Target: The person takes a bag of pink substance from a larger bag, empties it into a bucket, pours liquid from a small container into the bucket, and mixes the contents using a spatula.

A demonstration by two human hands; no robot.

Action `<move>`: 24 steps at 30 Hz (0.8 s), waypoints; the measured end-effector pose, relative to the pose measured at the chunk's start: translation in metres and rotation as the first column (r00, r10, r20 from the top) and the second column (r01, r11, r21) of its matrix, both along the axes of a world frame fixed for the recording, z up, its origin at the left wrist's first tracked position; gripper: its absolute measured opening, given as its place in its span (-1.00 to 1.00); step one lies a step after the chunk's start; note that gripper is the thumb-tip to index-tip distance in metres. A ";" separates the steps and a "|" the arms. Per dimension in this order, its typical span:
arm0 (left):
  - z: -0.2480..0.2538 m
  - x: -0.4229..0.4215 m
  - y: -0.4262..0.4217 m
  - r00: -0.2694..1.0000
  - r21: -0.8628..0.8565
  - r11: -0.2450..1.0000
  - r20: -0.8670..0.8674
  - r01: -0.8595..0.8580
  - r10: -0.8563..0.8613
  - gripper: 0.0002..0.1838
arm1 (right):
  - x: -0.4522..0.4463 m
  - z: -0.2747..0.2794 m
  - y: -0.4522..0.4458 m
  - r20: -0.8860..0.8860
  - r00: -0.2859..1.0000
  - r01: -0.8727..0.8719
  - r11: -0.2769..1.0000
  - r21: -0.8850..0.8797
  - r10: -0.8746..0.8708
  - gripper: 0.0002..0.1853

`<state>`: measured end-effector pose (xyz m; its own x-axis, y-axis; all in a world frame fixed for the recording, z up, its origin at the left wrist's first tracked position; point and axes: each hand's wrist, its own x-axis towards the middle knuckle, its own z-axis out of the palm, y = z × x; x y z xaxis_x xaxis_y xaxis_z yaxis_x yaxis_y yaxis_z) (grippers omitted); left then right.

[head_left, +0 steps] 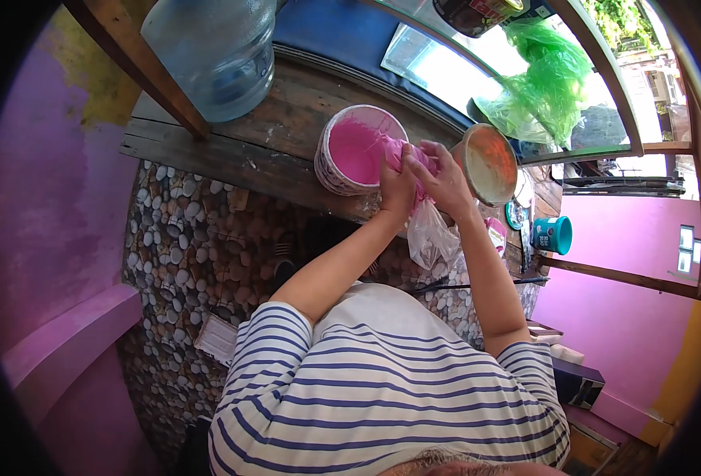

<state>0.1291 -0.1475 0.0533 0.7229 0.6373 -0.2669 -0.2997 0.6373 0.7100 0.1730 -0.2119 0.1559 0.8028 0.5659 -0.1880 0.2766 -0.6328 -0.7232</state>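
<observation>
Both hands hold a clear plastic bag [431, 239] with pink stuff at its upper end. My left hand [399, 184] is wrapped round the bag's pink part at the right rim of a white bucket [336, 170], which is pink inside. From the right, my right hand [444, 181] grips the same bag with bent fingers. The bag's lower end hangs below both hands. Close to my right hand stands a round bowl [489, 165] with orange and pale residue.
A large water bottle [223, 71] stands at the upper left on the wooden bench [287, 99]. Green plastic bags [553, 79] lie at the upper right. A teal tub [553, 235] sits at the right, beyond the bowl. A wooden post [140, 59] slants past the bottle.
</observation>
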 end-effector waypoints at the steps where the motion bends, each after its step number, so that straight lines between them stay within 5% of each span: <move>1: -0.003 0.001 -0.002 0.997 -0.047 0.999 0.074 0.015 -0.011 -0.71 | 0.000 0.003 0.006 0.102 0.994 -0.028 0.999 -0.024 0.030 -0.33; 7: -0.006 0.004 -0.011 0.986 -0.038 0.999 0.164 -0.005 0.011 -0.79 | 0.005 0.010 0.032 0.250 0.945 -0.172 0.970 -0.170 0.211 -0.33; 24: -0.012 0.006 -0.013 0.973 -0.129 0.991 0.224 -0.018 0.047 -0.86 | 0.001 0.000 0.042 0.299 0.933 -0.129 0.960 -0.247 0.202 -0.49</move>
